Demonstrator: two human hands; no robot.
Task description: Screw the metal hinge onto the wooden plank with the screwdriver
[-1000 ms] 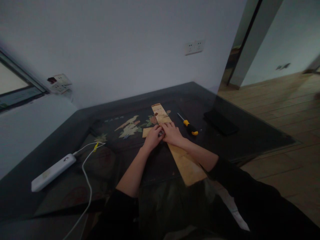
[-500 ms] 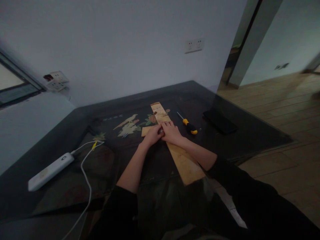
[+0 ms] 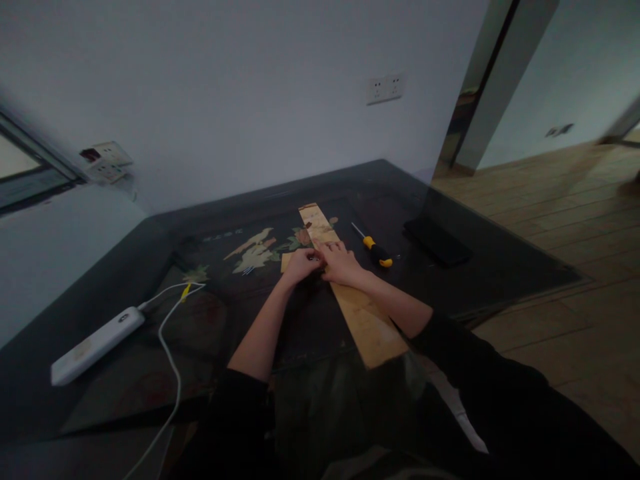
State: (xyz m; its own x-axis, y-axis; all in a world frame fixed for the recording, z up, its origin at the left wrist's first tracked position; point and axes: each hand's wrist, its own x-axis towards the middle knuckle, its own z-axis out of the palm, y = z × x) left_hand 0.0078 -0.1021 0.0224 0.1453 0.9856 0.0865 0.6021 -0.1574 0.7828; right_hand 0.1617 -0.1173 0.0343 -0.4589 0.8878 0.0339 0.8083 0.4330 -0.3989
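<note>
A long, pale wooden board (image 3: 374,333) lies slantwise on the dark table, its near end over the front edge. My right hand (image 3: 343,264) rests on top of the board, its fingers bent over it and holding it. Close beside it, my left hand (image 3: 300,267) is closed in a pinch at the board's left side. Something small and dark shows between its fingers, too small to make out. Partly hidden behind my left hand is a short wooden piece (image 3: 286,261), which meets the long board near my hands. A yellow and black screwdriver (image 3: 374,250) lies right of the board.
A black phone-like slab (image 3: 437,241) lies at the right of the dark table (image 3: 510,267). On the left are a white power strip (image 3: 97,345) and its white cable (image 3: 173,360) with a yellow tag. The wall (image 3: 240,100) with sockets stands behind.
My left hand has shifted slightly left, opening a small gap between it and my right hand. The right hand stays on the board. The whole view has shifted a little.
</note>
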